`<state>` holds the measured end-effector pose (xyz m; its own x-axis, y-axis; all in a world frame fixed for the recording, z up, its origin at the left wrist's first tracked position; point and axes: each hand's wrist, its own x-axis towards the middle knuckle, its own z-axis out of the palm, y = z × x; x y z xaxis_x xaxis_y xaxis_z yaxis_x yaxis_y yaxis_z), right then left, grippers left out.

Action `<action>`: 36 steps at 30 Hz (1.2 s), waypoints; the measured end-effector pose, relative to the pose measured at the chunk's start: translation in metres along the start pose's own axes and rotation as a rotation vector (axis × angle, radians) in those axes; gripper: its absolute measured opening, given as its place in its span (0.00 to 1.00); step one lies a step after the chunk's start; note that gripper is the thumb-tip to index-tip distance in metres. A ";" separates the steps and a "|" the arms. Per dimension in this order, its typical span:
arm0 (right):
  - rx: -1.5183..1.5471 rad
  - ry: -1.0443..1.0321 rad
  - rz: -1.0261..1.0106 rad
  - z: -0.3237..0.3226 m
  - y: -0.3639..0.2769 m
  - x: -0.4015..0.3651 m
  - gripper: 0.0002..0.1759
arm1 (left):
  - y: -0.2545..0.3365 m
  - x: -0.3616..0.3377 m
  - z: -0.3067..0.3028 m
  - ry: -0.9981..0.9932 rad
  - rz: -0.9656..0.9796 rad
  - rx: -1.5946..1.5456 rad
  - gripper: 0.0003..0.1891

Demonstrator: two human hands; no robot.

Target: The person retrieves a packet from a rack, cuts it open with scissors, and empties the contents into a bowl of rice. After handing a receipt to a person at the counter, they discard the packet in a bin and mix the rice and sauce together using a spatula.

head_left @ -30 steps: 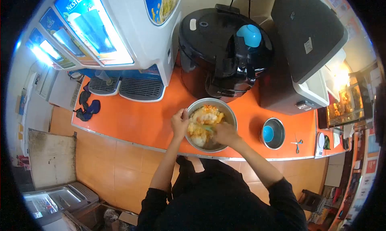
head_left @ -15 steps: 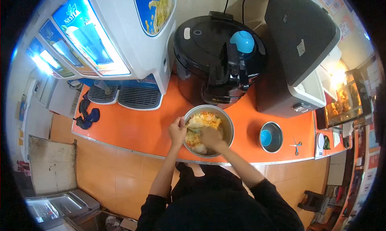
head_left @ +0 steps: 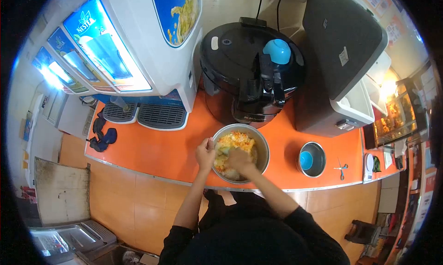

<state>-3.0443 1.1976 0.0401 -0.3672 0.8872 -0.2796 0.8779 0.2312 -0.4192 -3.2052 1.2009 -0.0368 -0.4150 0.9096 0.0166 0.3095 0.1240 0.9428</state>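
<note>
Head-worn view, facing forward and down

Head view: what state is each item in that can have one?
Large bowl: upright, holding food
Food: unevenly mixed, orange bits showing
Cooker: lid closed
Blue bowl: upside down on cooker
Cool box: lid open
Metal container: upright, blue cup inside
Scissors: blades apart
Drink dispenser: panels lit
Left hand: gripping large bowl's rim
Right hand: blurred, grip unclear
</note>
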 end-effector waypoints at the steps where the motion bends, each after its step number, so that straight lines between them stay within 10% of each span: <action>1: 0.039 0.023 -0.049 -0.015 0.003 -0.005 0.18 | 0.004 -0.004 -0.004 -0.013 0.005 0.034 0.17; 4: 0.010 -0.143 0.122 -0.026 0.021 0.007 0.18 | 0.005 -0.003 0.000 0.044 0.099 0.037 0.16; 7: -0.005 -0.112 -0.267 0.030 0.036 0.015 0.19 | -0.007 -0.005 0.002 0.057 0.125 0.015 0.15; 13: 0.726 -0.180 0.332 -0.028 0.109 -0.012 0.17 | -0.014 0.005 0.006 0.040 0.187 0.049 0.14; 18: 0.426 0.247 -0.106 0.047 0.057 0.012 0.16 | -0.013 0.002 0.001 0.011 0.198 0.027 0.16; 23: -0.119 -0.056 -0.058 0.004 -0.026 -0.064 0.15 | -0.001 -0.002 0.000 0.016 0.166 0.020 0.17; 26: -0.148 -0.049 0.218 0.015 0.005 -0.021 0.14 | 0.005 -0.005 -0.003 0.010 0.139 0.007 0.17; 36: 0.147 0.018 0.104 0.032 0.024 -0.005 0.19 | 0.005 -0.003 0.001 -0.001 0.064 -0.019 0.16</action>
<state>-3.0309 1.1861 0.0040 -0.2700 0.9106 -0.3130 0.8560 0.0782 -0.5110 -3.2018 1.1995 -0.0324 -0.3941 0.9158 0.0770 0.3195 0.0580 0.9458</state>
